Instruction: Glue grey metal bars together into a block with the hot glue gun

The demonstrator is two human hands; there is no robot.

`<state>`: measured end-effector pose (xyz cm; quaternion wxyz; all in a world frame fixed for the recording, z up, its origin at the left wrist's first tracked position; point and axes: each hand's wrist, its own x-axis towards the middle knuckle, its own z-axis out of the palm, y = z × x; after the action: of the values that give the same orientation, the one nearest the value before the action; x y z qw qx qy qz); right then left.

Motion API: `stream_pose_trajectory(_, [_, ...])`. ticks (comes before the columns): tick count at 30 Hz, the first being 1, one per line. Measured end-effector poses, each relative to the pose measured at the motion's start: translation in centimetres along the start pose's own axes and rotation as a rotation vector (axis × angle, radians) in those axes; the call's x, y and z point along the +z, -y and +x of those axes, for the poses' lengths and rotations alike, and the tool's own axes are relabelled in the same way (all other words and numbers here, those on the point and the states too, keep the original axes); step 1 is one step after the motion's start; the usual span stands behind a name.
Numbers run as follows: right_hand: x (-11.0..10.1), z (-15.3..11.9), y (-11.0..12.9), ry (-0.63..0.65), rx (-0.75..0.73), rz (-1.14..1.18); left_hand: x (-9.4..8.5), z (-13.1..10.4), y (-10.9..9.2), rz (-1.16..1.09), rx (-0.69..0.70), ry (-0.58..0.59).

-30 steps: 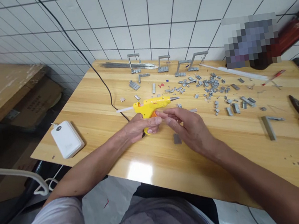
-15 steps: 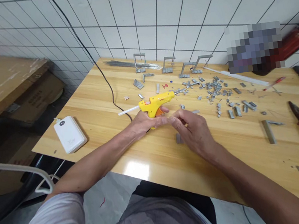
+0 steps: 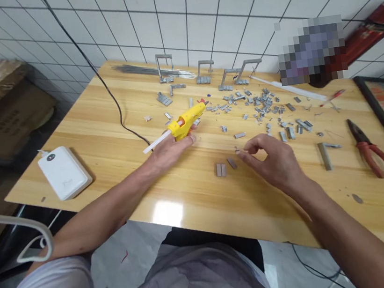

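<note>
My left hand (image 3: 171,150) is closed round the grip of a yellow hot glue gun (image 3: 189,120). A whitish glue stick (image 3: 159,141) sticks out of the gun's rear, and its nozzle points to the upper right, away from me. To the right, my right hand (image 3: 275,155) pinches a tiny grey piece (image 3: 237,149) between thumb and forefinger; its exact shape is too small to make out. Just left of those fingertips, grey staple blocks (image 3: 221,170) lie side by side on the table, with another grey block (image 3: 232,163) slanted beside them.
Grey staple pieces (image 3: 266,101) lie scattered beyond my right hand. Small frames (image 3: 206,71) and thin wires (image 3: 154,71) stand or lie along the wall. Red-handled pliers (image 3: 373,153) rest at right, a white power bank (image 3: 64,172) at left. A black cable (image 3: 109,91) crosses the table.
My hands have come apart: the left with the glue gun shifted left and the nozzle tipped further up; the right moved right with a tiny grey piece. The view has shifted slightly.
</note>
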<state>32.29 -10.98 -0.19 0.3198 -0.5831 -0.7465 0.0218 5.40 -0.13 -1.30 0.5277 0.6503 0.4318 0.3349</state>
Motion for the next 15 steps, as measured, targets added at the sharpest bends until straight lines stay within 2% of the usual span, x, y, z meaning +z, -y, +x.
stream_pose_trajectory(5, [0.3,-1.6,-1.2,0.144,-0.096,0.083,0.6,-0.8,-0.3,0.079,0.038,0.062])
stream_pose_trajectory(10, [1.4,-1.9,-1.6,0.197,-0.138,0.044,0.7,-1.1,0.6,0.224,0.115,0.056])
stream_pose_trajectory(15, [1.7,-2.0,-2.1,0.311,-0.17,-0.062,0.5,-1.3,0.0,0.342,0.129,0.117])
